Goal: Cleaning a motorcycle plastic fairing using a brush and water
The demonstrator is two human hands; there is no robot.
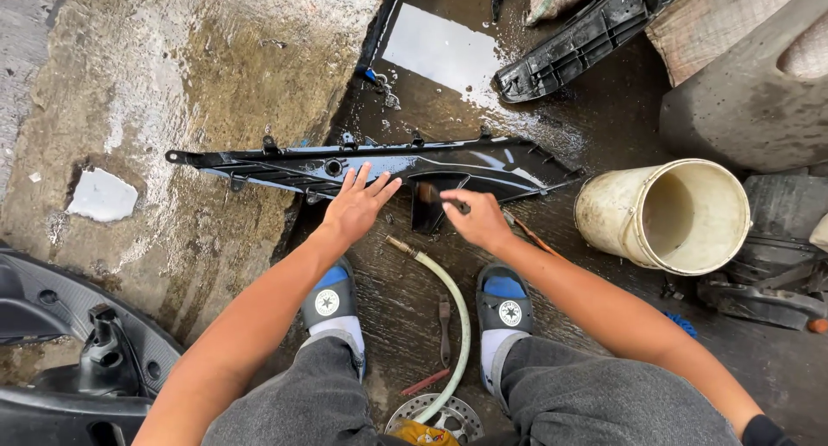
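1. Black plastic, wet and glossy: a long scooter body panel (379, 166) lies crosswise on the soaked ground in front of my feet, one end on the concrete slab (198, 75), the other over the dark wet floor.
2. My left hand (356, 206) is spread, fingers fanned, fingertips pressing the near edge of the panel close to its middle, beside a round hole in it.
3. My right hand (476, 219) is closed around the handle of a small brush (434, 196), whose bristles touch the panel just right of my left hand.
4. I judge the step in hand to be scrubbing the panel: one hand steadies it, the other works the brush over it.
5. The next move, as I read it, calls for firm pressure from the left hand so the slick panel does not slide, and for short strokes into the ribs and clips along its edges.
6. A pale hose (448, 325) runs between my sandalled feet, its nozzle end just below my hands. A cream bucket (664, 215) lies on its side to my right, near the panel's tapered end.
7. Another dark panel (586, 36) lies further off, well apart.
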